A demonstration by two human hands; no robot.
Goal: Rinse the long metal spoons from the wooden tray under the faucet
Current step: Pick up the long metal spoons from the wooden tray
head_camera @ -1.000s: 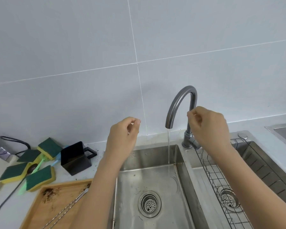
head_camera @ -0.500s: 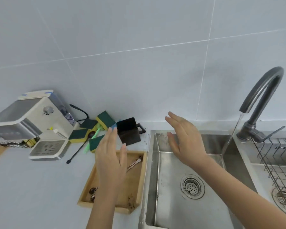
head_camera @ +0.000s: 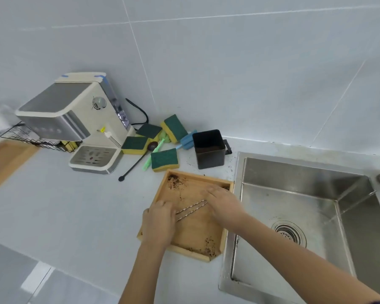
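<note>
Head view: wooden tray holds long metal spoons — dark crumbs too.

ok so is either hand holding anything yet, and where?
Both hands lie over the metal spoons in the wooden tray: left hand at one end, right hand at the other. Whether either has a grip cannot be told.

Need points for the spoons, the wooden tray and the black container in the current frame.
long metal spoons (head_camera: 191,208): head view, on the twisted handles showing between the two hands.
wooden tray (head_camera: 198,232): head view, on bare floor of the tray below the spoons.
black container (head_camera: 211,157): head view, on its front wall.
</note>
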